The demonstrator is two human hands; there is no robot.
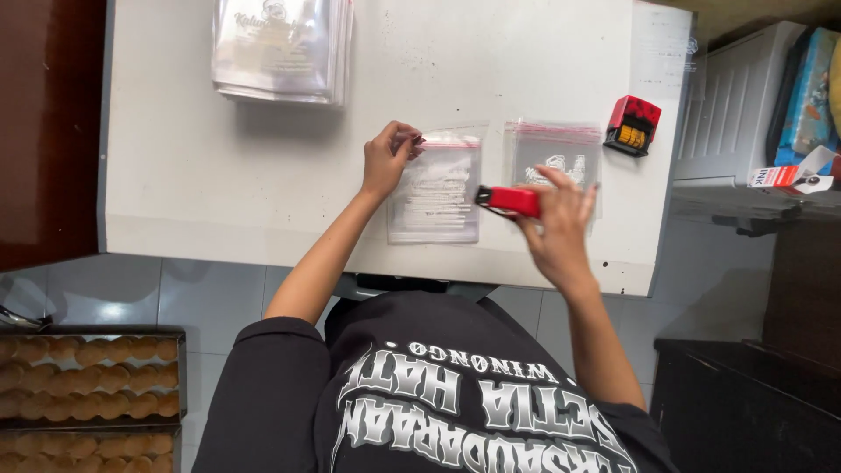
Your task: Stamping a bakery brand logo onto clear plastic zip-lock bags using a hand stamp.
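My left hand (387,158) pinches the top left corner of a clear zip bag (435,191) with a pink seal strip, lying flat on the white table (219,175). My right hand (556,223) holds a small red stamper (509,201) just right of that bag, slightly blurred. A second clear zip bag (555,158) with a dark printed picture lies partly under my right hand. A red and black stamp part (632,125) with a yellow face sits to the right of it.
A stack of clear printed bags (282,48) lies at the table's far side. Metal trays of round brown cookies (88,377) stand on the tiled floor at lower left. A white appliance (740,114) and small boxes (793,178) stand to the right.
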